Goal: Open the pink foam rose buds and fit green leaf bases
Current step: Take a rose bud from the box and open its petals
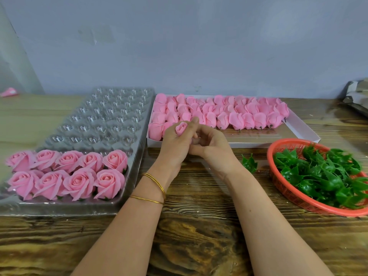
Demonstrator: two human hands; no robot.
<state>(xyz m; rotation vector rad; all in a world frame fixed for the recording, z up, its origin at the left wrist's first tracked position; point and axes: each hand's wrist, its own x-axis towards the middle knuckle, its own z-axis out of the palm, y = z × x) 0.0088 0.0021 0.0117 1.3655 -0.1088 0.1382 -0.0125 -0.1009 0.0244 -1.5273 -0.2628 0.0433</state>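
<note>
Bud upright in the left hand, fingers wrapped round it and the tip poking out above them. That's how the head view shows it, mid-table.

– And the right hand?

– Pressed in at the bud's underside, fingers curled. I can't tell whether it pinches a petal or only steadies.

– So which step?

– Opening, I'd say. The petals look tight and no green shows beneath.

– And after that?

– Peel the outer petals back gently, since foam likely creases. Then it needs a leaf base: one loose leaf base lies at three o'clock of the hands, and more leaf bases fill the red basket at four o'clock.

– Where does it go when it's done?

– Probably the clear tray at nine o'clock, where finished roses fill the two near rows. Closed buds wait in the white box at one o'clock.
</note>
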